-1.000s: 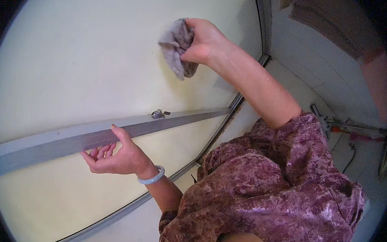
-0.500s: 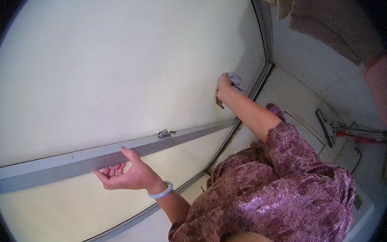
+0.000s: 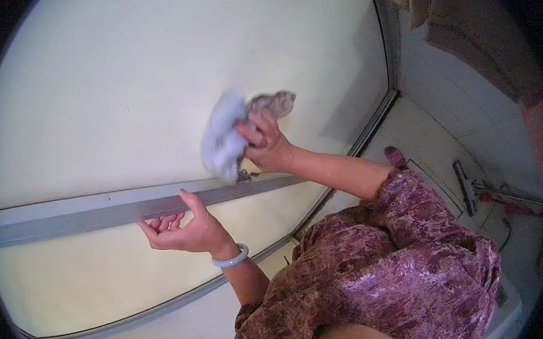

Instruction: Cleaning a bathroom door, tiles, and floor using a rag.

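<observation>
My right hand (image 3: 268, 142) grips a crumpled cloth against the pale door panel (image 3: 105, 86). A blurred bluish-white bunch of the cloth (image 3: 223, 138) lies to the left of my fingers, and a brownish patterned piece (image 3: 277, 102) sticks out above them; I cannot tell if both are one cloth. Lower left, my left hand (image 3: 185, 227) is at the grey crossbar (image 3: 69, 224), thumb over its face and fingers curled at its lower edge. A bluish-white bangle (image 3: 232, 256) circles the left wrist. Just below the cloth, a small metal latch (image 3: 244, 175) is partly hidden.
A dark-edged metal door frame (image 3: 374, 126) runs down the right of the panel. Beyond it, a floor squeegee or mop head (image 3: 465, 187) lies on the tiled floor by a wall. Brown towels (image 3: 475, 39) hang at upper right. A purple slipper (image 3: 395, 156) shows beside my sleeve.
My right hand has swept the cloth leftward across the panel, from near the frame to above the latch. The left hand stays at the crossbar. The view has shifted slightly.
</observation>
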### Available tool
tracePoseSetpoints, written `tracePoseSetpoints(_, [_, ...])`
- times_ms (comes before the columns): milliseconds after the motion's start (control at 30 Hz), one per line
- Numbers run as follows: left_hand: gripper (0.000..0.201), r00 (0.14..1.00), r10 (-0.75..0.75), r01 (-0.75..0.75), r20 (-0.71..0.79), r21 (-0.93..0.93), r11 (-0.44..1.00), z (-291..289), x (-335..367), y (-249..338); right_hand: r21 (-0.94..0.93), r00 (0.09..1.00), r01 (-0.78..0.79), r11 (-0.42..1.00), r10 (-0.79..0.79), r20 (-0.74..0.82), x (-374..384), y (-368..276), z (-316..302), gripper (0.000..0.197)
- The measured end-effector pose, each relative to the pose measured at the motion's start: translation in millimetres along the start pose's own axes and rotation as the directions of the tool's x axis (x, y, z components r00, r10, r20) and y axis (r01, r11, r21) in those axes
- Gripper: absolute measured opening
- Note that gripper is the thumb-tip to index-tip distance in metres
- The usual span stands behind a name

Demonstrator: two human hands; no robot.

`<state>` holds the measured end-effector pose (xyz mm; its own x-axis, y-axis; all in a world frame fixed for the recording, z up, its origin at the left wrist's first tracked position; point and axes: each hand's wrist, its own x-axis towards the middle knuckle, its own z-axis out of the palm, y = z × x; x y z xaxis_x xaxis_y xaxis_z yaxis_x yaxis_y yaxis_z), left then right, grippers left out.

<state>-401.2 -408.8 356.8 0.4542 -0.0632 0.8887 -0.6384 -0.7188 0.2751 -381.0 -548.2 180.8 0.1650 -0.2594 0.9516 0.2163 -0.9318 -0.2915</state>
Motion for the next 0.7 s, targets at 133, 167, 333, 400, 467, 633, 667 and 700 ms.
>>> tracePoseSetpoints(133, [0.081, 1.000, -0.004, 0.004, -0.005, -0.023, 1.000, 2.9, -4.3, -9.5, 0.073, 0.967, 0.243, 0.967, -0.248, 0.061, -65.0, 23.4, -6.4, 0.020])
tracePoseSetpoints(167, [0.081, 1.000, -0.020, 0.019, -0.018, -0.031, 0.999, 2.1, -3.6, -9.9, 0.044, 0.966, 0.249, 0.968, -0.251, 0.061, -71.0, 27.8, -2.6, 0.020])
tracePoseSetpoints(333, [0.078, 0.999, 0.017, -0.014, -0.032, 0.095, 0.995, -1.5, -2.6, -5.8, 0.167, 0.964, 0.256, 0.952, -0.265, 0.036, -43.6, 38.0, -16.6, 0.018])
tracePoseSetpoints(400, [0.076, 0.999, 0.017, -0.018, -0.039, -0.013, 1.000, 2.9, -2.4, -4.9, 0.067, 0.972, 0.229, 0.971, -0.231, 0.034, -10.4, 46.3, -24.6, 0.019])
tracePoseSetpoints(467, [0.076, 0.999, 0.015, -0.016, -0.041, -0.023, 1.000, 10.2, -2.0, 1.2, -0.019, 0.980, 0.195, 0.981, -0.195, 0.029, 28.1, 57.9, -32.1, 0.020])
tracePoseSetpoints(633, [0.077, 0.995, -0.050, 0.052, -0.089, 0.022, 0.998, 7.6, 2.7, 0.4, -0.125, 0.942, -0.112, 0.986, 0.065, -0.328, 148.3, 89.2, -58.4, 0.030])
tracePoseSetpoints(667, [0.076, 0.993, -0.057, 0.054, -0.104, -0.030, 0.998, 4.5, 3.0, -4.3, -0.134, 0.941, -0.075, 0.988, 0.026, -0.337, 166.6, 92.2, -65.0, 0.030])
tracePoseSetpoints(700, [0.076, 0.993, -0.077, 0.080, -0.085, 0.026, 0.996, -1.1, 2.0, -0.6, -0.155, 0.941, -0.097, 0.983, 0.040, -0.337, 180.5, 99.8, -71.0, 0.033])
